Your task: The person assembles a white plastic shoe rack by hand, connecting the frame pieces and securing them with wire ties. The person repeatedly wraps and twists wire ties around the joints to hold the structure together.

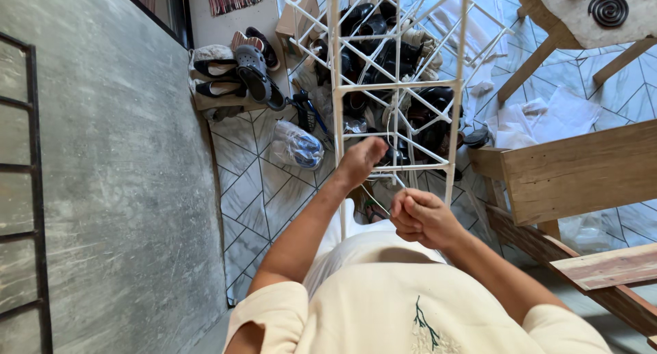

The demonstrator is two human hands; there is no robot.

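Note:
A tall white wire-and-tube rack frame (337,87) stands in front of me over a pile of dark shoes (383,32). My left hand (363,159) is closed and reaches into the frame near a lower crossbar, pinching a thin white string (395,132) that hangs inside. My right hand (421,217) is clenched close to my body, just below the frame's bottom bar, and seems to grip the same thin string; the string is hard to follow there.
A grey concrete wall (116,176) fills the left. Sandals and slippers (239,70) lie by a doorway, with a clear plastic bag (295,145) of shoes on the tiled floor. Wooden furniture (582,173) and planks (609,265) stand right, a wooden table (588,12) behind.

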